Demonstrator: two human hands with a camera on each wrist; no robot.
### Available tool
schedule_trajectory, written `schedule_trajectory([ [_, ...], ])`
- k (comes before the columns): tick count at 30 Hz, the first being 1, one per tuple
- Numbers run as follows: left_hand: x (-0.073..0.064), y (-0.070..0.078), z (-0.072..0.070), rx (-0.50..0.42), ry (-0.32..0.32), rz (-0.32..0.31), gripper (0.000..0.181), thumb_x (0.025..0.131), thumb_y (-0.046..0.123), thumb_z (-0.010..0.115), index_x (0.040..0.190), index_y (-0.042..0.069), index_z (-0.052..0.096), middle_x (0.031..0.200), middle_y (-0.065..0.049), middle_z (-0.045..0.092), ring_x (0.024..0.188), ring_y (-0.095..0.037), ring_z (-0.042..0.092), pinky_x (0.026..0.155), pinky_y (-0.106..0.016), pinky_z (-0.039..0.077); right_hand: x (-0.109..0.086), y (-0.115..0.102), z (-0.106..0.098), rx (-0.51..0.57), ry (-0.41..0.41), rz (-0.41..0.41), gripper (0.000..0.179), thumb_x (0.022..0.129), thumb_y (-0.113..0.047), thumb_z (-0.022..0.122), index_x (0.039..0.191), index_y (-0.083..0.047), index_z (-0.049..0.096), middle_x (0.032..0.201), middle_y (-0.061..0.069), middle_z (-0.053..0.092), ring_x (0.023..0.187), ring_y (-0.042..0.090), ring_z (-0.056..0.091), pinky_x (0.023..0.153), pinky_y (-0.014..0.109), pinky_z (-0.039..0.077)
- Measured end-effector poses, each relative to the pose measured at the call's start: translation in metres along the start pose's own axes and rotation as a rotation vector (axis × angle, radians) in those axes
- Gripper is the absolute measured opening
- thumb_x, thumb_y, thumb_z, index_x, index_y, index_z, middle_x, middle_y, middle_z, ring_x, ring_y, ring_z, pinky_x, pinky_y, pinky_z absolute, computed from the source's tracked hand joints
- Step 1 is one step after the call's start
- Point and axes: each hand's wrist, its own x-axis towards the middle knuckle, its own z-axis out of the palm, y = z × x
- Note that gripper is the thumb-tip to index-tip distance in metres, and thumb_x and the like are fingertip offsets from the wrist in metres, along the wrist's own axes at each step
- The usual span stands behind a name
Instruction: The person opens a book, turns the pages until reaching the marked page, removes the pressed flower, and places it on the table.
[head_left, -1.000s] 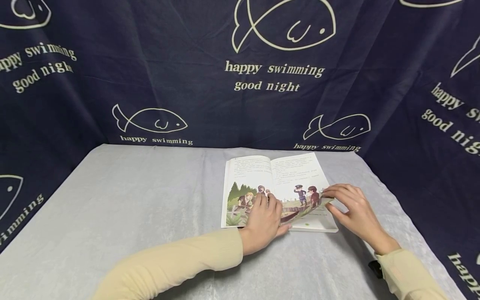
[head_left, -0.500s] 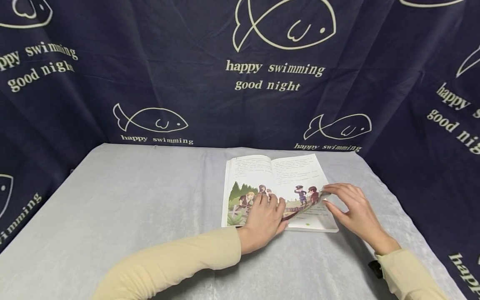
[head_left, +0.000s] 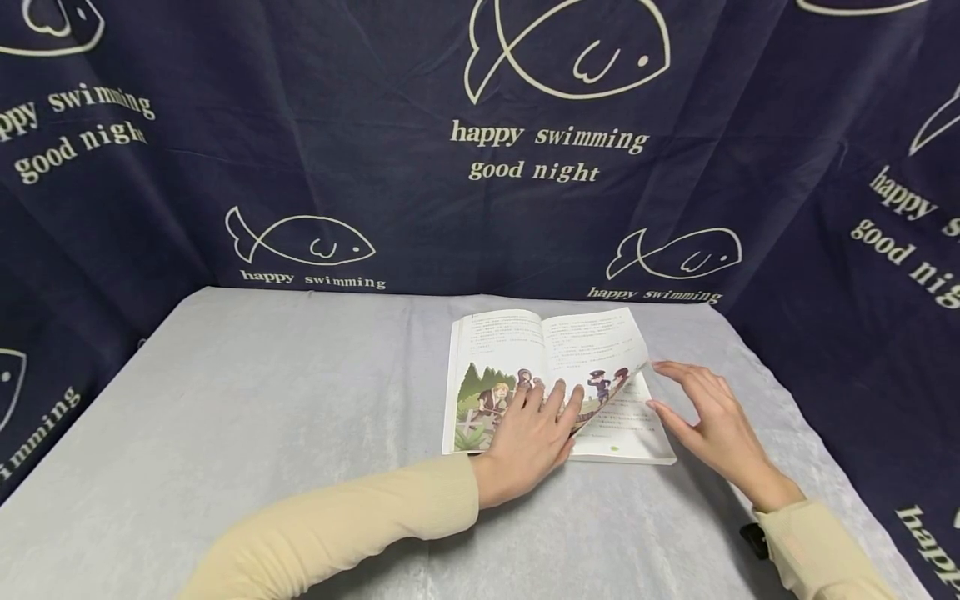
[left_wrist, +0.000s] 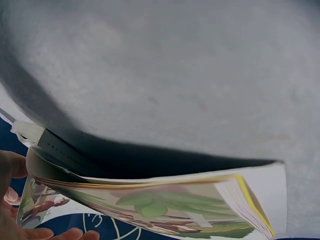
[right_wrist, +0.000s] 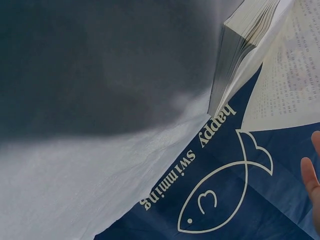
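An open book [head_left: 498,337] with printed text and coloured drawings lies on the cloth. My left hand [head_left: 528,433] rests across its lower middle with fingers spread over the drawing. The right-hand page [head_left: 592,342] is lifted and curled along its lower right, baring the text page [head_left: 626,425] beneath. Beside its raised edge is my right hand [head_left: 708,425], thumb and fingers apart, the upper fingertip right at the edge. The right wrist view catches the raised page [right_wrist: 287,85] and only a few fingertips [right_wrist: 309,175]. In the left wrist view, the book's near edge [left_wrist: 165,202] slants below.
A grey cloth [head_left: 300,375] covers the table. Dark blue curtains [head_left: 360,125] with white fish and lettering stand behind it and at both sides. A black object [head_left: 753,540] shows at the right sleeve [head_left: 821,550].
The lifted page has curled further up and leftward, showing more text beneath. The right fingers have parted from around its edge. The left hand's fingers have spread and shifted slightly right.
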Motion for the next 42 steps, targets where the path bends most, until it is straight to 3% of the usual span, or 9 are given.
schedule_trajectory([
  [5, 0.000, -0.001, -0.002, -0.030, 0.015, 0.020, 0.069, 0.088, 0.049, 0.046, 0.143, 0.015, 0.023, 0.141, -0.006, 0.038, 0.120, -0.024, 0.045, 0.100, -0.039, 0.036, -0.003, 0.001, -0.002, -0.011, -0.046, -0.002, 0.049, 0.087, -0.042, 0.056, 0.113, 0.000, 0.060, 0.109, 0.013, 0.062, 0.099, 0.027, 0.053, 0.087, 0.029, 0.032],
  [11, 0.000, -0.002, -0.004, -0.063, 0.043, 0.041, 0.079, 0.086, 0.047, 0.050, 0.147, 0.014, 0.011, 0.150, -0.012, 0.021, 0.128, -0.027, 0.037, 0.102, -0.041, 0.035, -0.008, -0.001, -0.003, -0.046, -0.178, 0.017, 0.047, 0.069, -0.013, 0.073, 0.112, -0.003, 0.060, 0.110, 0.009, 0.061, 0.103, 0.025, 0.051, 0.084, 0.038, 0.033],
  [18, -0.001, -0.003, -0.004, -0.070, 0.062, 0.064, 0.083, 0.085, 0.046, 0.051, 0.148, 0.018, 0.005, 0.154, -0.013, 0.002, 0.134, -0.031, 0.026, 0.103, -0.043, 0.033, -0.013, -0.002, -0.001, -0.063, -0.284, 0.018, 0.045, 0.067, -0.012, 0.075, 0.109, -0.005, 0.061, 0.109, 0.007, 0.062, 0.104, 0.022, 0.051, 0.086, 0.038, 0.033],
  [26, -0.003, -0.004, -0.001, -0.112, 0.183, 0.086, 0.084, 0.080, 0.039, 0.058, 0.147, 0.020, 0.011, 0.154, -0.010, 0.004, 0.138, -0.035, 0.016, 0.104, -0.045, 0.030, -0.017, -0.001, 0.001, -0.073, -0.334, 0.017, 0.043, 0.067, -0.014, 0.076, 0.107, -0.007, 0.061, 0.106, 0.005, 0.063, 0.101, 0.017, 0.053, 0.082, 0.032, 0.034],
  [35, -0.004, -0.006, -0.002, -0.057, 0.218, 0.118, 0.087, 0.077, 0.038, 0.060, 0.147, 0.019, 0.011, 0.154, -0.008, 0.007, 0.140, -0.035, 0.007, 0.110, -0.044, 0.021, -0.020, -0.003, 0.002, -0.091, -0.389, 0.028, 0.045, 0.066, -0.018, 0.078, 0.106, -0.007, 0.062, 0.105, 0.004, 0.064, 0.098, 0.018, 0.055, 0.077, 0.034, 0.038],
  [42, -0.004, -0.004, 0.001, 0.019, 0.253, 0.100, 0.075, 0.078, 0.043, 0.056, 0.143, 0.017, 0.030, 0.153, -0.006, 0.011, 0.139, -0.032, 0.012, 0.110, -0.045, 0.016, -0.024, -0.004, 0.003, -0.104, -0.448, 0.048, 0.049, 0.066, -0.028, 0.078, 0.108, -0.007, 0.062, 0.108, 0.005, 0.063, 0.101, 0.020, 0.054, 0.078, 0.036, 0.039],
])
